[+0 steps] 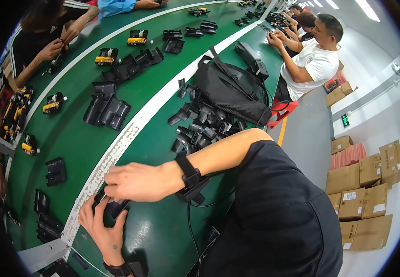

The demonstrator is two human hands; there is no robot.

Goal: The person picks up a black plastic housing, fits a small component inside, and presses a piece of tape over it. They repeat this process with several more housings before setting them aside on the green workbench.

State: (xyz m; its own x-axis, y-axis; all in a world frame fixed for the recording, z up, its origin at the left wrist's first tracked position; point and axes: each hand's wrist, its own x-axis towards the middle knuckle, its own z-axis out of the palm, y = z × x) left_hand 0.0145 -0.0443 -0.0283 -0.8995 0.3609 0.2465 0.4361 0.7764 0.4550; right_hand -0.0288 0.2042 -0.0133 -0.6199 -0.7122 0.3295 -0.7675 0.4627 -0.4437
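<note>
My left hand (102,227) curls its thumb and fingers around a small black plastic housing (116,208) on the green bench, beside the white divider strip. From the right, my right hand (140,182) reaches over the same housing with its fingers bent down and closed. What its fingertips grip is hidden behind the hand. Both wrists wear black straps. To the right of my right hand, above its forearm, lies a pile of small black plastic parts (204,122).
Past the pile sits a black mesh bag (230,83). Left of the divider strip (130,131), black shells (107,112) and yellow-and-black assemblies (52,104) lie on the green surface. A cable (189,231) hangs near my right wrist. Co-workers sit around; cardboard boxes (368,203) stand on the right.
</note>
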